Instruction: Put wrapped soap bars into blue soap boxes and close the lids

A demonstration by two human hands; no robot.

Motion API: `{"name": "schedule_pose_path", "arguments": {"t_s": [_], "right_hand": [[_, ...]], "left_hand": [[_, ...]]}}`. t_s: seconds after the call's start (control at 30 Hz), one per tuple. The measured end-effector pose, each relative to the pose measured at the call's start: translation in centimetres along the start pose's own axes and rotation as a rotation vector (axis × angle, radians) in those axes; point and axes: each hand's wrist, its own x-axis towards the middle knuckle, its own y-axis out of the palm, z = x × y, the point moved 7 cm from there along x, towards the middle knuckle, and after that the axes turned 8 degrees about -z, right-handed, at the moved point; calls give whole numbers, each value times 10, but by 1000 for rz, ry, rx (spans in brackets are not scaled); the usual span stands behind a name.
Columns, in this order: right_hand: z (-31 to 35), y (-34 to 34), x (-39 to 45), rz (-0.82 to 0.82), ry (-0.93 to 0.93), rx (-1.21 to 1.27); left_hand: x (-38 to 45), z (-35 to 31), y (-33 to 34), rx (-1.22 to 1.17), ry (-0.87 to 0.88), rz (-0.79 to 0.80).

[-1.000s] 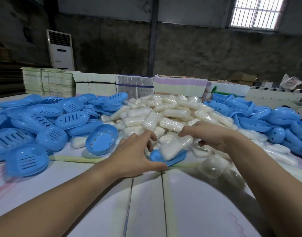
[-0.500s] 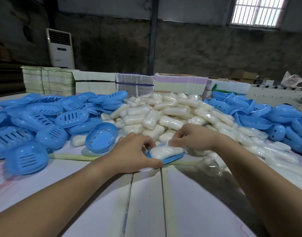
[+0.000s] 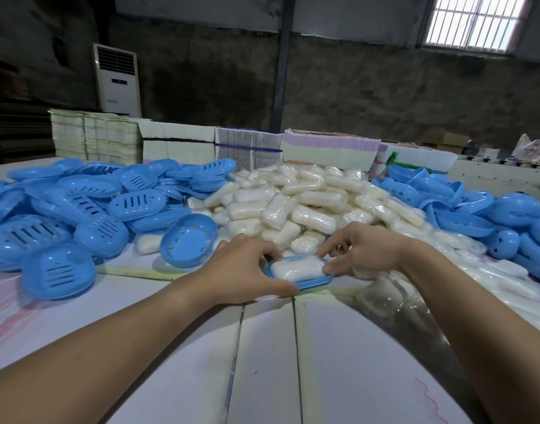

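A blue soap box base (image 3: 314, 282) lies on the white table just in front of the soap heap. A wrapped white soap bar (image 3: 297, 268) sits inside it. My left hand (image 3: 247, 270) grips the box's left end, thumb along the near rim and fingers over the far rim. My right hand (image 3: 365, 250) pinches the bar's right end with thumb and forefinger. Behind them is a big heap of wrapped soap bars (image 3: 305, 203). Slotted blue lids (image 3: 79, 209) are piled at the left, and more blue box parts (image 3: 488, 209) at the right.
An empty blue base (image 3: 187, 243) lies tilted left of my hands. Stacks of flat cartons (image 3: 177, 142) line the table's far edge. Crumpled clear wrap (image 3: 391, 298) lies under my right forearm. A white standing air conditioner (image 3: 117, 79) is against the back wall.
My right hand has lowered the wrapped bar from a tilt until it lies flat in the blue base. My left hand kept holding the base.
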Motion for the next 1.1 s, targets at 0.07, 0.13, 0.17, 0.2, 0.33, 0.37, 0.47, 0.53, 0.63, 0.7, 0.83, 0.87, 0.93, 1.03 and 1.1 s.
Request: {"name": "schedule_pose_path", "arguments": {"t_s": [0.07, 0.13, 0.17, 0.2, 0.33, 0.37, 0.47, 0.53, 0.63, 0.7, 0.83, 0.87, 0.93, 1.03, 1.1], "right_hand": [[-1, 0, -1, 12, -3, 16], [-5, -2, -4, 33, 0, 89], [-7, -3, -6, 44, 7, 133], [-8, -4, -7, 46, 12, 151], [-3, -2, -5, 14, -12, 121], [-2, -1, -4, 12, -7, 131], [-2, -2, -2, 1, 7, 125], [0, -3, -2, 0, -2, 122], [5, -1, -3, 4, -36, 116], [6, -1, -4, -9, -44, 111], [5, -2, -4, -25, -43, 89], [5, -2, -4, -30, -46, 74], [7, -5, -4, -48, -63, 32], [16, -13, -4, -154, -117, -42], [31, -15, -5, -254, -172, -38]], "left_hand": [[1, 1, -1, -13, -10, 5], [2, 4, -2, -13, -26, 36], [2, 7, -2, -6, -32, 58], [3, 9, -2, 0, -32, 81], [5, 14, -2, -21, -14, 126], [6, 16, -1, -9, -10, 125], [5, 13, -2, 59, 52, 140], [7, 12, -14, 25, 87, 76], [12, 35, -53, -15, -55, -211], [13, 58, -75, 166, -183, -335], [12, 86, -77, 325, -327, -231], [12, 87, -75, 329, -335, -221], [13, 80, -76, 320, -310, -261], [14, 54, -82, 102, -162, -417], [10, 28, -82, -155, -40, -457]]}}
